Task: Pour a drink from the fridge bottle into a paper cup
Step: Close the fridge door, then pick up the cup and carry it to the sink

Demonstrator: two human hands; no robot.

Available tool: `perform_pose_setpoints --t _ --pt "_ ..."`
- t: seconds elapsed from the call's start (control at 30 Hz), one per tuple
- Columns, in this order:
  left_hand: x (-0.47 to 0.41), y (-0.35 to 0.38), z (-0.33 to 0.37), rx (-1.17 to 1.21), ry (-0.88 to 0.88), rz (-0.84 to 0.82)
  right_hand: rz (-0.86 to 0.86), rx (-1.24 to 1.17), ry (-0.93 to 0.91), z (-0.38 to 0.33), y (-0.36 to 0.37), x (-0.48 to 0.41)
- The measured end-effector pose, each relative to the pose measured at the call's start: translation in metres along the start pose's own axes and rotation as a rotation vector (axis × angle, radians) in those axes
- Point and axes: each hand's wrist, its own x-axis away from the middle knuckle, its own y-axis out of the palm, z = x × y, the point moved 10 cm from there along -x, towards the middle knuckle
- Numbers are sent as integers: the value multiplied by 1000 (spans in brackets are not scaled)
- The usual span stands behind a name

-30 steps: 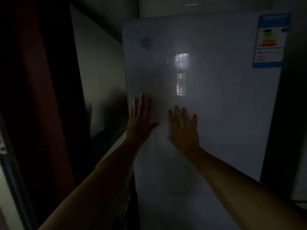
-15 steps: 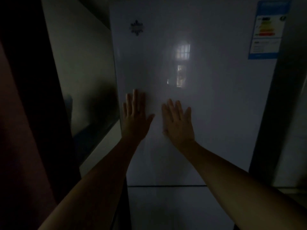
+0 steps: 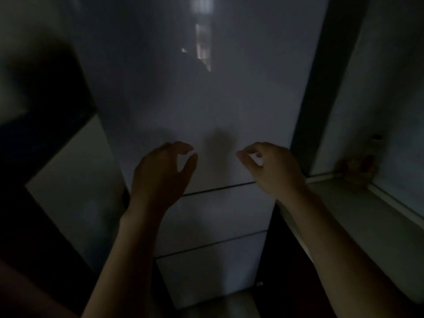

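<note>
Grey gloom throughout. Nearest, left hand [image 3: 160,173] and right hand [image 3: 274,167] raised level, apart, fingers loosely curled, holding nothing, in front of fridge [image 3: 206,111]. Fridge straight ahead, pale doors closed, two horizontal seams low on front. Pale ledge [image 3: 367,212] beside fridge on right.

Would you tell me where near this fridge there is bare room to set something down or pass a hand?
The pale ledge right of the fridge looks bare along its near stretch; its back corner holds blurred clutter. A free gap lies between the left hand and right hand. Left of the fridge is too dark to judge.
</note>
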Motion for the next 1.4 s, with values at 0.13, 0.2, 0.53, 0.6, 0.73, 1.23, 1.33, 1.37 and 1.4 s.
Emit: perform_pose_setpoints --t 0.13,0.2,0.53,0.6,0.73,1.23,1.33,1.37,1.4 --pt "16 35 41 56 72 -113 48 -39 86 59 -41 47" --pt "13 53 75 118 140 -148 87 -62 106 83 -65 63" --pt "7 143 238 376 395 -222 322 132 187 161 -182 124" --pt "11 160 268 424 453 -276 349 219 205 171 -199 145" --pt "17 187 325 538 592 -398 428 271 385 186 -233 186" --pt "170 165 444 1128 1074 -786 701 667 1044 72 -275 396" --pt "200 141 457 1164 1124 -842 766 730 1105 37 -284 430" --pt "209 132 461 1171 1137 -853 779 738 1117 28 -285 441" --pt "218 122 465 1179 1154 -865 789 743 1121 20 -286 451"
